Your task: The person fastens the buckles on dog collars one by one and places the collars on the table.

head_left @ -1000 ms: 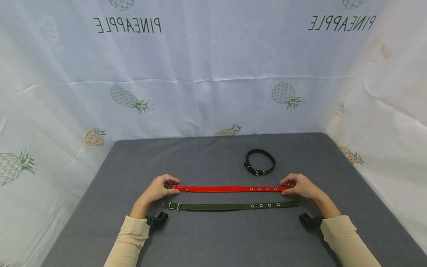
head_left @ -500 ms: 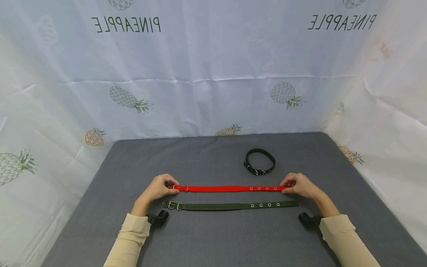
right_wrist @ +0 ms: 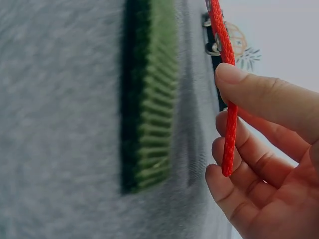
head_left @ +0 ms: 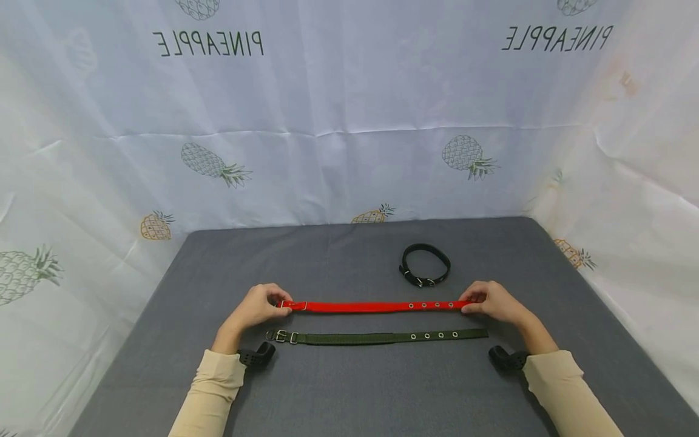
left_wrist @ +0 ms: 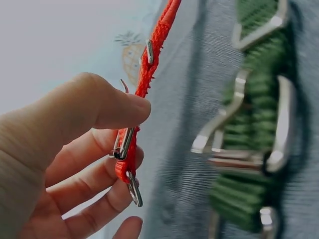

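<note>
Head view: left grip (head_left: 262,303), right grip (head_left: 491,301) both pinching the red strap (head_left: 352,308) by its ends, short of the bench's far edge (head_left: 306,229)!

We see a grey, cloth-covered worktop (head_left: 349,394) with rounded far corners. On it we have a green collar (head_left: 349,339) stretched flat, its buckle (head_left: 281,335) near the left end and 4 eyelets (head_left: 428,335) toward the right; farther back, a black collar (head_left: 423,247) lies in a loop.
</note>
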`<state>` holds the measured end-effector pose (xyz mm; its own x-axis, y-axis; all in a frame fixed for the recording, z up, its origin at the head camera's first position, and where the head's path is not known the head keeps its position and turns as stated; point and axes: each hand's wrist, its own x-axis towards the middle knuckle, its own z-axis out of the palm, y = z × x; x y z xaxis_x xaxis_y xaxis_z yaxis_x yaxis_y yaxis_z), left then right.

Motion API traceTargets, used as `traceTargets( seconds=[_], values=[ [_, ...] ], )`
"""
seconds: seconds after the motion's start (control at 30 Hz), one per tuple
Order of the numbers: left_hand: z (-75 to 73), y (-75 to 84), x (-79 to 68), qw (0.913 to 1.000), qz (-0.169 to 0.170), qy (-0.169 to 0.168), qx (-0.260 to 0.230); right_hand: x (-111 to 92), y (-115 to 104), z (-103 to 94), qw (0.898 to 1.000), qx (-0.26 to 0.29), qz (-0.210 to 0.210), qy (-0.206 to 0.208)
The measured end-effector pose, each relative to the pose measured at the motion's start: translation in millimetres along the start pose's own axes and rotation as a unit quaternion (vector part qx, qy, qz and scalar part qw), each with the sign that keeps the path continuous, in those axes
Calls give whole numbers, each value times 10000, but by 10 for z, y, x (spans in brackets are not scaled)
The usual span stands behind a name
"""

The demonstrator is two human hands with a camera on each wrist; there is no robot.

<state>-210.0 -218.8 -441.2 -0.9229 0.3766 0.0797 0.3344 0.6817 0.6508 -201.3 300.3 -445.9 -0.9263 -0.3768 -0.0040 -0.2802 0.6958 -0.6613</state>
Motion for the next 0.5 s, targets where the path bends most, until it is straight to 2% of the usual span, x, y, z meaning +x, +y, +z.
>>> traceTargets(
  seconds=[0.27,0.5],
  values=[
    [-81,26,3,9997,-112,80,-198,0,-67,-40,9999,27,91,68],
    [-156,62,1,9996,-144,156,-183,-10,-103,-83,9996,169,134,194]
  ],
)
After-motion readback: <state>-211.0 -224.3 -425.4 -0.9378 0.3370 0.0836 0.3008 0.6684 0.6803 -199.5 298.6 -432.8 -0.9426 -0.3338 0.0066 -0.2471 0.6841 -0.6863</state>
